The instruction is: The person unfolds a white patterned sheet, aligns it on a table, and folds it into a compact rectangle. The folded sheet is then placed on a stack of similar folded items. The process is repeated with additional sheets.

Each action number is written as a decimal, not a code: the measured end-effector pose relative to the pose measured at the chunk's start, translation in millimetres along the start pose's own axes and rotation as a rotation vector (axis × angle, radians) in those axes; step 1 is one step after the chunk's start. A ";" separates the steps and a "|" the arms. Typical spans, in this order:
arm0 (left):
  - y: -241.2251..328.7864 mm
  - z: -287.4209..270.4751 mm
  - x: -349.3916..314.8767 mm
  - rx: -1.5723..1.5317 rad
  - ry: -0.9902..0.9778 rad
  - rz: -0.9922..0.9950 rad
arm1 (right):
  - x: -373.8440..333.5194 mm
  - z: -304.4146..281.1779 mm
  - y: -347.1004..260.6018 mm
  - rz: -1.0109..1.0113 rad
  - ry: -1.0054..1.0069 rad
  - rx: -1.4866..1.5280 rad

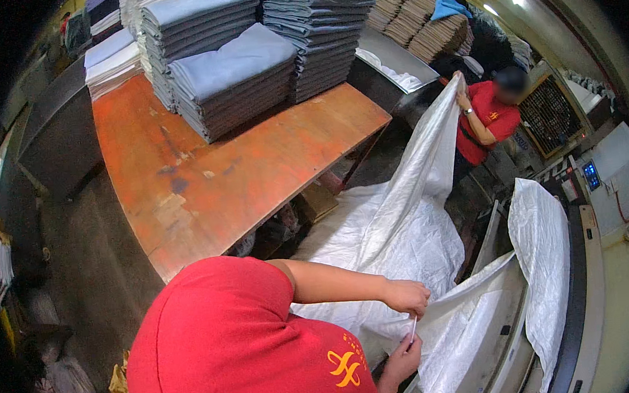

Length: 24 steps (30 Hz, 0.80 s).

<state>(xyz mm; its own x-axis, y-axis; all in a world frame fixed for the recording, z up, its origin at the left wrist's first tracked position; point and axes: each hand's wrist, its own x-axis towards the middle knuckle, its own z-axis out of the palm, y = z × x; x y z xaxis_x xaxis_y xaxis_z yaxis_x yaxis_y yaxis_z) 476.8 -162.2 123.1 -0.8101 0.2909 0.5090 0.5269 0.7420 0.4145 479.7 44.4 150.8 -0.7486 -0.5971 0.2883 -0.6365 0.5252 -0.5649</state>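
A large white woven plastic sheet (405,226) spreads in folds over the floor between the orange table and the machine. My left hand (409,297), reaching across from the red-sleeved shoulder, is closed in a pinch at the sheet's near edge. Just below it, my right hand (403,358) is also closed, fingers pressed together. A thin white strip (414,330) spans the gap between the two hands; it looks like part of the sheet's edge. Farther off, a co-worker in red (489,112) holds another part of the sheet up high.
Tall stacks of folded grey-blue cloth (234,62) stand on the orange table (254,179). Beside the right-hand machine (587,286), a white sheet piece (544,252) drapes over an edge. Brown folded stacks (418,15) rise at the back. Cardboard (316,200) lies under the table.
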 end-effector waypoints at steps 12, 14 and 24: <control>7.0 -20.2 2.9 -0.306 0.047 0.363 | -2.7 -0.6 -27.9 -0.182 0.061 -0.043; 12.1 -26.9 5.9 -0.373 0.003 0.317 | -5.9 -9.3 -25.2 -0.169 0.077 -0.072; 66.8 -51.4 30.7 -0.354 -0.098 0.233 | -38.6 30.8 9.9 0.170 0.289 0.119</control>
<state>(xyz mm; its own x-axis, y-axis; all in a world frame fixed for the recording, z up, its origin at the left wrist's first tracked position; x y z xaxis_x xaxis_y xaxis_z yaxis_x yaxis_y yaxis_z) 500.3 -134.8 205.2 -0.6704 0.4949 0.5529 0.7407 0.4017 0.5385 508.1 54.0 110.3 -0.8744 -0.3022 0.3796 -0.4849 0.5180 -0.7047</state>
